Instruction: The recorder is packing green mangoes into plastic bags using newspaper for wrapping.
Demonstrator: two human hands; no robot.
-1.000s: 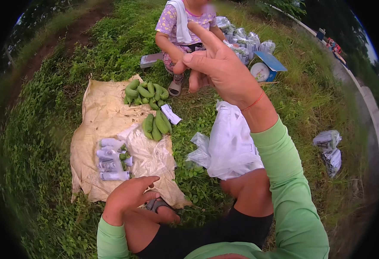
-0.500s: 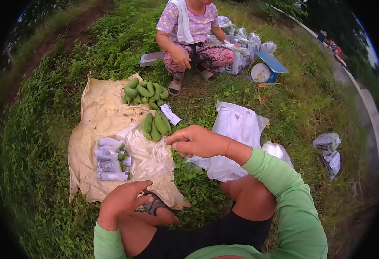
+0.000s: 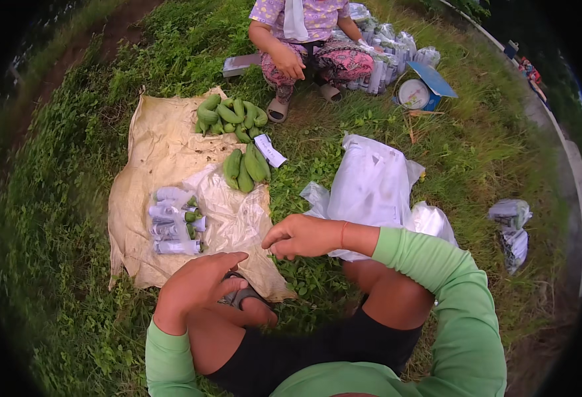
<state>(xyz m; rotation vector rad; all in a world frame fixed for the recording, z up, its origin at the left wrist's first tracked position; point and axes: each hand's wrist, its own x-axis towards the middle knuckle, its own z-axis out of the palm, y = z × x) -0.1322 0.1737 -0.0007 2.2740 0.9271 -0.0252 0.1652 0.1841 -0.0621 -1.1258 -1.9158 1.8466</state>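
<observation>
Your left hand (image 3: pixel 195 288) rests on your foot, fingers loosely together over a sandal strap (image 3: pixel 241 296) — not clamped on it as far as I can tell. Your right hand (image 3: pixel 301 236) hovers above the grass (image 3: pixel 317 281) just past the edge of the tan sack cloth (image 3: pixel 165 149), fingers curled inward and holding nothing. Loose green cucumbers (image 3: pixel 244 169) and bagged ones (image 3: pixel 175 221) lie on that cloth — white plastic bags (image 3: pixel 370 185) sit right behind your wrist.

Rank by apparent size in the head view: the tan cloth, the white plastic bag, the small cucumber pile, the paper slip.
1. tan cloth
2. white plastic bag, though it lies nearer the camera's centre
3. small cucumber pile
4. paper slip
</observation>
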